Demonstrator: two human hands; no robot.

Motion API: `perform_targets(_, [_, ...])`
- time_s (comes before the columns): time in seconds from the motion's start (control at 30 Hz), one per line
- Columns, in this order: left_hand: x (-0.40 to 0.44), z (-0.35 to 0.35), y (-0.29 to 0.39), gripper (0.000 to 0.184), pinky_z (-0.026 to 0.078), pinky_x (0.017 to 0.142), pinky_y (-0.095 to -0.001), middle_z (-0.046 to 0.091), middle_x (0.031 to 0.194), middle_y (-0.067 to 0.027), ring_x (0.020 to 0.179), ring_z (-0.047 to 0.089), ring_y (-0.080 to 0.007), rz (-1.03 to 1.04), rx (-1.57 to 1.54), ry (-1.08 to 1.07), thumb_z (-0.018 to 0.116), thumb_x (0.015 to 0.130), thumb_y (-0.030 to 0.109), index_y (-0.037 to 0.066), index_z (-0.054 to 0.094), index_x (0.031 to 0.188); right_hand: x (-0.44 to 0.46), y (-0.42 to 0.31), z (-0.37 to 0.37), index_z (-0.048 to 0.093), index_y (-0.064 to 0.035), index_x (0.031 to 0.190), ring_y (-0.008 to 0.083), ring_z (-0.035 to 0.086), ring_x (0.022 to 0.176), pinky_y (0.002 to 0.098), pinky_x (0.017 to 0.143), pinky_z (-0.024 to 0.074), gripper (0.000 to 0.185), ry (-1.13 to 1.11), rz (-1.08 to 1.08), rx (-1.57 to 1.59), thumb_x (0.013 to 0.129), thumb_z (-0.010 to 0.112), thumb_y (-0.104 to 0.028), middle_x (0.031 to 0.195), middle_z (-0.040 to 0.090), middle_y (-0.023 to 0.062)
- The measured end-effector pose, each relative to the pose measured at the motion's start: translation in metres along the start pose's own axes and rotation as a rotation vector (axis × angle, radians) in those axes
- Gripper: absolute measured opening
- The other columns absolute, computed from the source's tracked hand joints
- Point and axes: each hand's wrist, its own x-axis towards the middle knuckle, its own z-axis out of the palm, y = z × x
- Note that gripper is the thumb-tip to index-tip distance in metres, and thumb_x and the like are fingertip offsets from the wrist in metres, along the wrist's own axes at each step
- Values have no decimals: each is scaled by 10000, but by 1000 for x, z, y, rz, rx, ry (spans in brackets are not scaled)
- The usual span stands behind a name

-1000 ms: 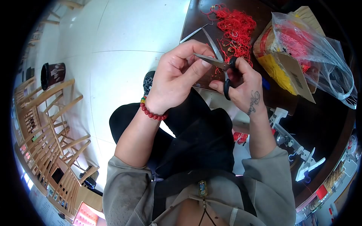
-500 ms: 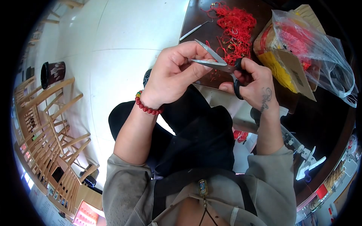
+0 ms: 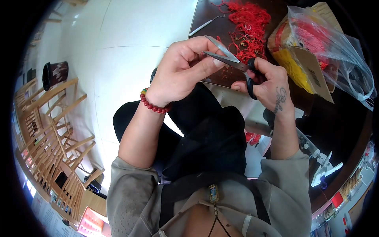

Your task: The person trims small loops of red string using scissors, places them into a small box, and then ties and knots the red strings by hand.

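My right hand (image 3: pixel 268 85) grips the black handles of a pair of scissors (image 3: pixel 233 61), its thumb and fingers in the loops. The blades point left and stand slightly apart, reaching across the fingertips of my left hand (image 3: pixel 183 71). That hand is closed in a pinch, and whatever it holds is hidden or too small to name. Beyond the scissors, a tangled heap of red cords (image 3: pixel 248 29) with small gold-coloured pieces lies on the dark table (image 3: pixel 213 31). A thin hooked tool (image 3: pixel 203 27) with a pale handle rests left of the heap.
An open cardboard box (image 3: pixel 312 75) with a clear plastic bag (image 3: pixel 347 59) of red items stands at the right. White metal hardware (image 3: pixel 325 170) is at the lower right. Wooden chairs (image 3: pixel 55 138) and a dark bin (image 3: pixel 55 75) stand on the pale floor at left.
My right hand and the scissors have moved to the right from a second ago, and the blades are closer together. My left hand has shifted slightly left and up.
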Motion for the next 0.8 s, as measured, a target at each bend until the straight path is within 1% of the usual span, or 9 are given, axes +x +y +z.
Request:
perform_targets(0.1, [1,2,-1,102,447,670,-175,613,848,28,763,545,-11,6,-33,11,559,934,63,2,600,1005,-1,8,4,531,-19,708,133,460,518,260,513,440,439,2,-5,-22,614,882,-266,591,522,51])
perform_targets(0.2, [1,5,0,97,435,649,-171,608,831,35,740,528,-5,2,-53,34,575,930,73,5,612,989,-4,8,7,543,-23,722,103,460,542,243,522,426,427,30,41,21,609,886,-253,608,519,22])
perform_targets(0.27, [1,0,-1,93,422,632,-169,603,816,41,721,514,-1,-31,-9,15,594,923,80,6,624,970,-5,11,12,547,-25,757,74,449,568,225,535,415,412,61,140,239,618,882,-222,651,524,-4])
perform_targets(0.3, [2,1,-1,88,413,619,-166,598,805,46,706,505,3,-19,0,40,606,916,81,7,628,959,-5,12,13,549,-27,775,60,443,581,215,542,409,406,78,189,344,623,880,-206,673,527,-17])
perform_targets(0.4, [2,6,1,76,386,582,-156,584,777,56,665,481,13,-4,23,102,638,895,79,10,638,927,-6,11,15,548,-27,838,29,420,615,189,562,396,382,165,199,450,656,859,-154,742,528,-41])
perform_targets(0.5, [2,5,1,62,362,557,-146,568,752,64,631,456,23,-26,60,118,657,876,64,10,638,902,-8,14,18,561,-23,892,24,420,615,180,562,398,359,217,219,413,684,837,-124,763,539,-38])
perform_targets(0.57, [3,5,0,52,347,546,-138,547,722,75,612,439,28,-39,111,113,663,864,45,10,636,890,-13,19,18,568,-21,900,23,421,615,175,562,396,341,297,253,393,697,827,-110,767,549,-34])
perform_targets(0.67, [2,-1,1,199,438,708,-164,601,860,27,756,540,-27,-128,151,73,633,839,-45,-3,592,1030,-27,26,12,568,-15,907,20,424,617,170,564,395,319,423,332,323,714,811,-88,776,563,-26])
perform_targets(0.8, [3,0,5,459,417,680,-165,519,820,33,733,491,-28,-64,11,28,626,808,-73,1,464,1232,-59,45,7,568,-1,898,18,464,614,166,554,392,273,519,377,251,745,783,-69,798,598,-6])
